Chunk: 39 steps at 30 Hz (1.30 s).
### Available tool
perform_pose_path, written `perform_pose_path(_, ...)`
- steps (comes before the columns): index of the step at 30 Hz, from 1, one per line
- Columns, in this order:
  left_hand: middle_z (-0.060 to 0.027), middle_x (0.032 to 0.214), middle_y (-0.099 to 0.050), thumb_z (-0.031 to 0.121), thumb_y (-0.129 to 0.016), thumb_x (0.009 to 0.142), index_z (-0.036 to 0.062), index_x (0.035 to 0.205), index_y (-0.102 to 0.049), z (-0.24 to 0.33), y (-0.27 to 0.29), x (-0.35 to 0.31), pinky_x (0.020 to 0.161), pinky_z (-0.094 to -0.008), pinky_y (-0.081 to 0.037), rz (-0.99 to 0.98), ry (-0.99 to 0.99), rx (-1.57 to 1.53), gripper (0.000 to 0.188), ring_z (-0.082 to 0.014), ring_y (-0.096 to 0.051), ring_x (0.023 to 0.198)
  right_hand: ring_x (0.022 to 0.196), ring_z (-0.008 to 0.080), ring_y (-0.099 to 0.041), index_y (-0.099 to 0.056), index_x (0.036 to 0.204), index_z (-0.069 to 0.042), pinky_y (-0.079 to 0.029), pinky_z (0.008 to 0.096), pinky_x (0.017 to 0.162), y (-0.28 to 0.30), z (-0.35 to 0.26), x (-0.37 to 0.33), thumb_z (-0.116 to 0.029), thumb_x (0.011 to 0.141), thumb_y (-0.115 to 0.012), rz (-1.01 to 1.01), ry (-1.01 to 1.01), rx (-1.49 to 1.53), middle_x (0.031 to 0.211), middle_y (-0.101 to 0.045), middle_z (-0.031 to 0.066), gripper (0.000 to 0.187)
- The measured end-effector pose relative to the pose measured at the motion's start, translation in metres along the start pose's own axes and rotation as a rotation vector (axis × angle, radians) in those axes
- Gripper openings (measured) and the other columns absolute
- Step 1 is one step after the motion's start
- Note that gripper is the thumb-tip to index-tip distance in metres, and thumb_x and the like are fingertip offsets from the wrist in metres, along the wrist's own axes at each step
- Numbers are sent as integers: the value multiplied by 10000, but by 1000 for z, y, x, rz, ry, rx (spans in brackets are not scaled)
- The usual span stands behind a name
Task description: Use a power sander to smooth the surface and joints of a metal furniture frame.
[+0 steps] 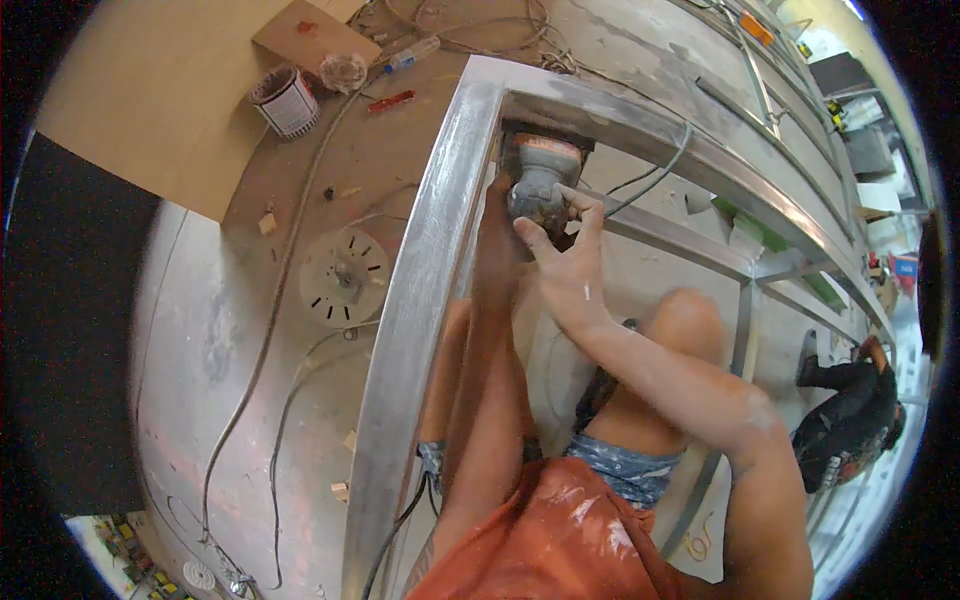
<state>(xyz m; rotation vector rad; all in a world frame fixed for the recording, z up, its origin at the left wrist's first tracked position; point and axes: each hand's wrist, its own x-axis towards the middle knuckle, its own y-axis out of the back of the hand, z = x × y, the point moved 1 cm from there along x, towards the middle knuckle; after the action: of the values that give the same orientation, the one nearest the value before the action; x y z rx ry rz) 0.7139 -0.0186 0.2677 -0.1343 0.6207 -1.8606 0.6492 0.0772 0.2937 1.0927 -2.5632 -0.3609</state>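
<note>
A grey power sander [546,165] with an orange band sits against the inner face of the far beam, in the corner of a bare metal frame [425,230]. My right hand [568,255] is closed round the near end of the sander, thumb and forefinger curled about its dark body. Along the sander's left side lies my left hand [496,205], in shadow and gripping it, its fingers partly hidden. A grey cable [660,180] loops over the far beam to the right of the tool. Pale dust coats my right hand and forearm.
To the left are a paint tin [286,102], a slotted round disc [344,277], a red tool [391,101] and a long hose [290,255] on the floor. A plastic bottle [412,54] lies beyond. Another person [848,410] in dark clothes is at the right.
</note>
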Motion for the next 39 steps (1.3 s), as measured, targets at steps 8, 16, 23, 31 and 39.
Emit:
perform_pose_path(8,-77,972,-697,526,-408,1012,46,1126,-667,-62,-8,-10,724,-336,-528,26,185,-133,557,-170,-656,811,1174,292,-469,-454,1281,-43,-373,416,1039,10,10,-5,-255,837,-810,-5,-10,-112,1219,-481,158,606)
perform_pose_path(16,-66,975,-696,492,-365,1043,49,1110,-662,-37,-38,-43,741,-309,-536,-118,213,-188,538,-154,-667,851,1118,249,-472,-440,1276,-32,-387,390,1008,46,7,-19,-265,841,-810,0,-21,-124,1198,-473,122,617)
perform_pose_path(23,-77,970,-699,539,-418,991,48,1082,-664,-21,-42,-29,802,-355,-529,-154,184,-168,557,-211,-668,855,1133,252,-473,-440,1293,-30,-392,387,1019,39,3,-5,-320,844,-815,22,-68,-15,1199,-475,122,653)
perform_pose_path(31,-61,897,-700,495,-363,1038,64,1035,-671,-12,-33,-28,671,-312,-551,-139,237,-264,530,-166,-676,753,1129,258,-491,-462,1284,-36,-396,403,1021,29,-1,-4,-344,830,-824,-3,-16,-112,1202,-495,122,658)
perform_pose_path(39,-79,966,-693,528,-440,982,71,1094,-653,-17,-38,-24,764,-347,-520,-171,191,-203,517,-202,-663,831,1104,250,-503,-457,1284,-37,-401,392,995,32,4,-3,-319,841,-819,46,-5,-33,1174,-509,113,638)
